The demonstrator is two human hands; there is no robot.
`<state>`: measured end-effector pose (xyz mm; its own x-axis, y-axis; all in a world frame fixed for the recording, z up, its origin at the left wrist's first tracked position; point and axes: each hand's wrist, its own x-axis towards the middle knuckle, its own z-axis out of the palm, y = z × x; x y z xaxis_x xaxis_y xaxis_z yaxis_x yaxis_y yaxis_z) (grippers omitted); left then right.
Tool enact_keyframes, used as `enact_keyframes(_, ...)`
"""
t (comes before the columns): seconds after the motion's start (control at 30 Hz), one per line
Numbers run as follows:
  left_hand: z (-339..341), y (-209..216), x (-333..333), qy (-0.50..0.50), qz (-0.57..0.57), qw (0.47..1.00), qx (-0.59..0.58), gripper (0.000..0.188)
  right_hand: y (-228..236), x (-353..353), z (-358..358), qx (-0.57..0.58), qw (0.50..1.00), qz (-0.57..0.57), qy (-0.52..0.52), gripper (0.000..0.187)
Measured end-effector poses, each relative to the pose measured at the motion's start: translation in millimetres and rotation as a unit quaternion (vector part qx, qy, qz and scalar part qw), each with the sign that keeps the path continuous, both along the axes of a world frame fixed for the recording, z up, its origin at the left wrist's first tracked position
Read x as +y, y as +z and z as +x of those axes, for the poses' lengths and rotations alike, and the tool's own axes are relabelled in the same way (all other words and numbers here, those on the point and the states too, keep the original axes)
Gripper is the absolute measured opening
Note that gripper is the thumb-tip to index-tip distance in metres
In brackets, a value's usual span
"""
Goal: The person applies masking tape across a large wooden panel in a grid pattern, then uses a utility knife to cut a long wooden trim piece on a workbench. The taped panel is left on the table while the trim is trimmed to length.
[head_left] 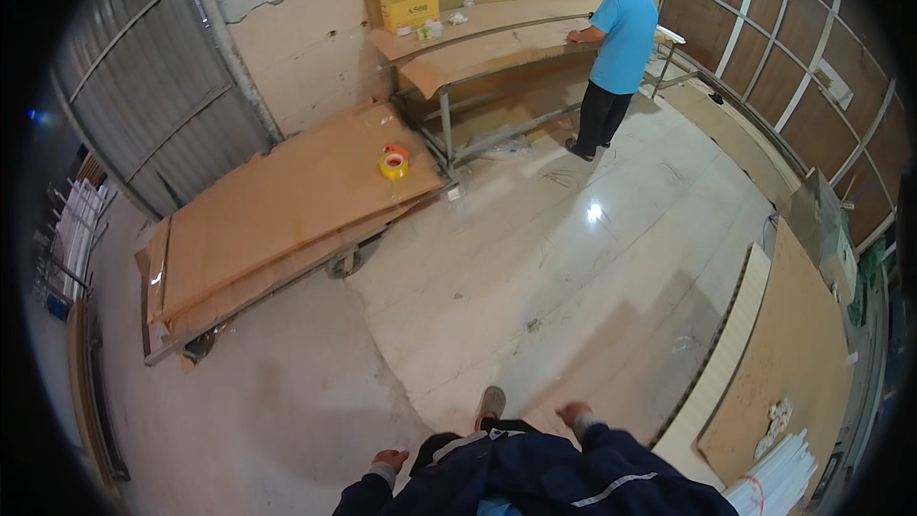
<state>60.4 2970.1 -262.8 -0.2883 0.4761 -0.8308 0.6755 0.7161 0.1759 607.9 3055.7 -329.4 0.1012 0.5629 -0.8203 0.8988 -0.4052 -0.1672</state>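
Both my arms hang low in dark blue sleeves at the bottom of the head view. My left hand [390,460] is beside my body with its fingers curled in, and nothing shows in it. My right hand [573,412] hangs over the floor, its fingers also loosely closed with no object visible. Neither hand touches anything. One of my shoes [492,402] is on the floor between them. Ahead to the left, a low wheeled cart [287,220] bears flat brown cardboard sheets. A yellow tape roll [393,165] with an orange-red part lies on the cardboard.
A co-worker in a blue shirt [623,38] stands at a long workbench [497,57] at the back. A yellow box [409,8] sits on that bench. To the right are a large brown board [783,354] and a bundle of white strips [778,483]. Corrugated metal panels [158,67] stand left.
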Motion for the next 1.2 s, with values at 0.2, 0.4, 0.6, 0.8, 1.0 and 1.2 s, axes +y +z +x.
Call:
enact_keyframes(0.2, 27.1, 3.0, 195.2, 0.062, 0.093, 0.994, -0.009, 0.069, 145.4, 361.3, -14.8, 0.134, 0.934, 0.319, -0.091, 0.046)
enact_keyframes(0.4, 33.7, -52.4, 401.8, 0.015, 0.057, 0.998, -0.007, 0.062, 120.7, 552.4, 27.1, 0.153, 0.915, 0.356, -0.114, 0.044)
enact_keyframes(0.6, 59.9, -48.9, 653.9, -0.146, 0.055, 0.986, 0.062, 0.049, -29.4, 499.2, 132.2, -0.11, 0.994, -0.022, 0.017, 0.057)
enact_keyframes(0.8, 143.8, 6.5, 955.8, -0.113, 0.287, 0.951, -0.017, 0.055, -52.6, 477.6, 193.0, -0.055, 0.976, -0.207, -0.039, 0.052)
enact_keyframes(1.0, 275.9, 83.5, 1170.3, -0.006, 0.542, 0.825, -0.161, 0.028, -55.1, 738.7, 236.4, 0.013, 0.987, -0.153, -0.039, 0.058)
enact_keyframes(1.2, 312.1, 167.4, 1340.0, -0.061, 0.604, 0.793, -0.057, 0.035, 57.3, 1111.9, 273.2, 0.068, 0.919, 0.223, -0.317, 0.051)
